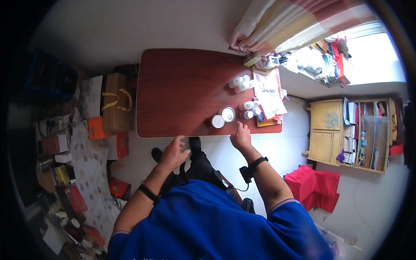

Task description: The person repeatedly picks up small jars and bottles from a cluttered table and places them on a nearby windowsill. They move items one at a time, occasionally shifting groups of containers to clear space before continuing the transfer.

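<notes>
My left hand (174, 154) hovers at the near edge of the reddish-brown table (177, 91), fingers apart and holding nothing. By the same edge, farther right, is my right hand (241, 138), its fingers loosely bent, the index finger pointing forward, and nothing visible in them. Just beyond it on the table stand two round cans with pale tops, a near can (217, 121) and a second can (228, 114) touching or almost touching it. Several small white bottles (247, 115) are grouped to their right. Another cluster of white bottles (242, 84) sits farther back.
Papers and packets (267, 91) cover the table's right end, below a curtain (294, 21). A wooden cabinet (325, 121) and a stool under red cloth (312, 186) stand at right. Boxes, including a brown one with yellow handles (117, 117), crowd the left side.
</notes>
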Demonstrator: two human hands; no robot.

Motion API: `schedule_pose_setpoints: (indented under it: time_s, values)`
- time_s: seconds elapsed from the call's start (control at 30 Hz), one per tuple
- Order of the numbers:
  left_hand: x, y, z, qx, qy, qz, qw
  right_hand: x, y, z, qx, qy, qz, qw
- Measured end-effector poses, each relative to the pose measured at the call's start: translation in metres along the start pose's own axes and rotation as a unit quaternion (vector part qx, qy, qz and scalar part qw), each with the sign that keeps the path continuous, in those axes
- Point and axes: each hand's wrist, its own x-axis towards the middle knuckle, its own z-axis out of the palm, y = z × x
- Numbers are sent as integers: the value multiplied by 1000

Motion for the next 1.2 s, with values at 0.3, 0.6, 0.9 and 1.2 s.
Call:
schedule_pose_setpoints:
  time_s: [0.3, 0.6, 0.9, 1.2]
  values:
    - [126, 92, 134, 179, 15, 13, 984, 93, 8, 7, -58, -13, -159, 985]
    - [175, 73, 171, 246, 21, -43, 968, 106, 14, 10, -49, -94, -182, 978]
    - [180, 56, 165, 180, 68, -23, 981, 120, 16, 18, -46, -129, -182, 974]
    - [110, 48, 137, 177, 64, -47, 981, 51, 39, -28, 194, -114, -90, 970]
